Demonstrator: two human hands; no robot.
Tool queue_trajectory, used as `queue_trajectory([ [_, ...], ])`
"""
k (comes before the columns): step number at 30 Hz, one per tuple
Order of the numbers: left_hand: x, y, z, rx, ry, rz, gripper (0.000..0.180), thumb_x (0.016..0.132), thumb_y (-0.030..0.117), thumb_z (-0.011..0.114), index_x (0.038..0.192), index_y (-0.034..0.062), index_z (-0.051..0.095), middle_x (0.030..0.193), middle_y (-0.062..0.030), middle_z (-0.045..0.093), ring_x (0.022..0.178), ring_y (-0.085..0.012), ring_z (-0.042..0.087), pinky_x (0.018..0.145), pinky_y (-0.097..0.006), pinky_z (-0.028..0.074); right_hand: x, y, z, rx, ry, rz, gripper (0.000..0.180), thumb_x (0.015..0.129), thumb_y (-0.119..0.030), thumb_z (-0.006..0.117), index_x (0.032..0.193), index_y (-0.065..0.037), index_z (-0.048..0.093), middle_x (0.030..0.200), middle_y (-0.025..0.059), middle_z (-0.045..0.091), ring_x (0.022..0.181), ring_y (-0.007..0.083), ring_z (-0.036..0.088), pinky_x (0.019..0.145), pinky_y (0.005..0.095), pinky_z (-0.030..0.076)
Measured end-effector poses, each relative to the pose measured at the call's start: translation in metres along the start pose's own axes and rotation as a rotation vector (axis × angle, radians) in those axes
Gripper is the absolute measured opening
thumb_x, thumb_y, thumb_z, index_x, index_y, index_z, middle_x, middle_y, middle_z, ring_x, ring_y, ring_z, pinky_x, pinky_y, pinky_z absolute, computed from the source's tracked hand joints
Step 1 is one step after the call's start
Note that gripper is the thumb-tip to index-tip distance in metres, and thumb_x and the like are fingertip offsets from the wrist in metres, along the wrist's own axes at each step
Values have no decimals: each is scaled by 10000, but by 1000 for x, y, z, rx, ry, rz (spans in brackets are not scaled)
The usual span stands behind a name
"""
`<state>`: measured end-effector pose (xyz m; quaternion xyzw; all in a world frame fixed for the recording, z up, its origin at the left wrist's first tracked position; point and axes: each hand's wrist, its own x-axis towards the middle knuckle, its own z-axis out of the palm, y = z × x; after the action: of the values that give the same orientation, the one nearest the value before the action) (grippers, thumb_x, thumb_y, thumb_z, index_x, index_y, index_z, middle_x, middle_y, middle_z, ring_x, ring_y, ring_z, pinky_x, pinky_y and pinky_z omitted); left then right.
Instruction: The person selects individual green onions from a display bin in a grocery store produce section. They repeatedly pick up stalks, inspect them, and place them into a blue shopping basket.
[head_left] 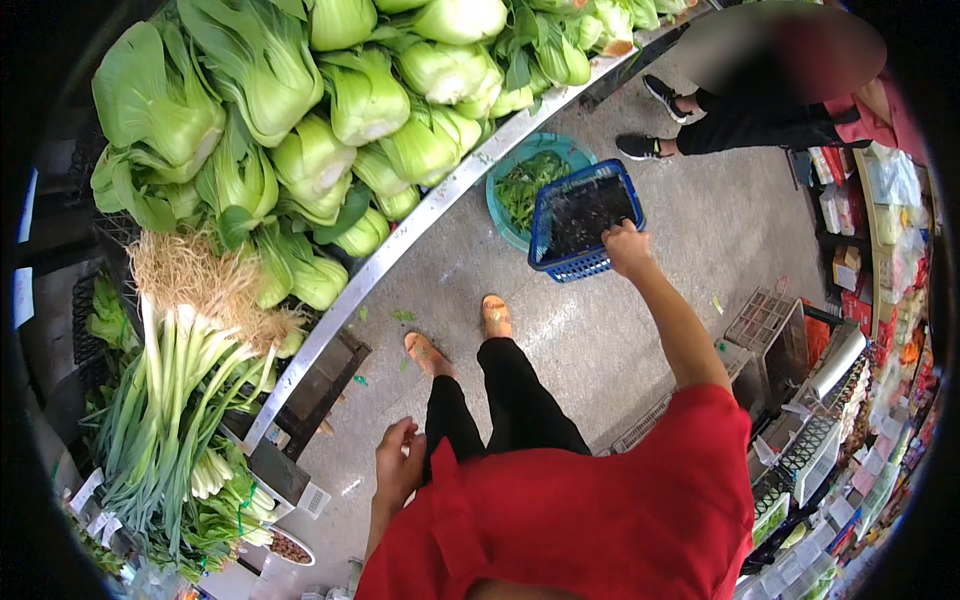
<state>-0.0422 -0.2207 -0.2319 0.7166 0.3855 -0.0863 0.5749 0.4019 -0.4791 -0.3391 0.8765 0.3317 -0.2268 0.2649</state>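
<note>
My right hand (pixel 627 248) is closed on the near right rim of a blue plastic basket (pixel 584 268), with the arm stretched out ahead. Inside the basket is a dark area (pixel 590 216) with pale specks; I cannot tell what it is. The basket overlaps a round teal tub (pixel 494 205) that holds loose green leaves (pixel 532 186). By my left thigh hangs my left hand (pixel 399 462), fingers loosely bent and nothing visible in it. Big heads of bok choy (pixel 290 165) fill the stand to the left, away from both hands.
A metal-edged display stand (pixel 400 235) curves along my left, with leeks (pixel 165 400) at its near end. Another person (pixel 760 130) stands at the far right. Grey crates (pixel 768 325) and packed shelves (pixel 900 270) line the right side. Leaf scraps lie on the floor.
</note>
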Motion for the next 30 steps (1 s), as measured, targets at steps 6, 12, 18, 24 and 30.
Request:
queue_trajectory([
  [6, -1, -1, 0, 142, 30, 211, 330, 783, 14, 632, 1091, -22, 521, 936, -182, 593, 752, -248, 610, 635, -325, 498, 11, -14, 8, 160, -164, -13, 373, 770, -365, 662, 1047, -121, 606, 1122, 45, 581, 1123, 248, 487, 810, 495, 482],
  [12, 2, 20, 2, 156, 0, 237, 312, 783, 18, 624, 1076, -21, 524, 918, -178, 586, 742, -257, 598, 655, -334, 490, -33, -20, 9, 167, -17, 5, 375, 761, -353, 669, 1059, -137, 595, 1112, 33, 586, 1121, 238, 490, 796, 503, 485],
  [18, 2, 24, 6, 109, -37, 325, 294, 797, 61, 616, 1067, -21, 535, 891, -163, 579, 763, -249, 589, 685, -322, 477, -76, -16, -13, 228, -42, 0, 325, 759, -323, 674, 1020, -139, 611, 1096, 16, 588, 1099, 234, 497, 800, 479, 486],
  [24, 36, 12, 30, -182, -301, 150, 410, 823, 137, 641, 1178, -18, 505, 999, -110, 601, 871, -176, 587, 769, -286, 475, -212, -1, -36, 339, 380, 47, 169, 686, -162, 664, 802, -97, 560, 869, 45, 560, 962, 257, 509, 732, 458, 469],
  [30, 38, 116, 60, -448, -635, -7, 667, 848, 280, 636, 1357, 28, 287, 1117, -109, 556, 903, -202, 586, 776, -356, 480, -333, -15, -108, 284, 700, 96, 173, 648, -125, 638, 793, -103, 547, 827, 39, 522, 889, 245, 494, 684, 429, 373],
])
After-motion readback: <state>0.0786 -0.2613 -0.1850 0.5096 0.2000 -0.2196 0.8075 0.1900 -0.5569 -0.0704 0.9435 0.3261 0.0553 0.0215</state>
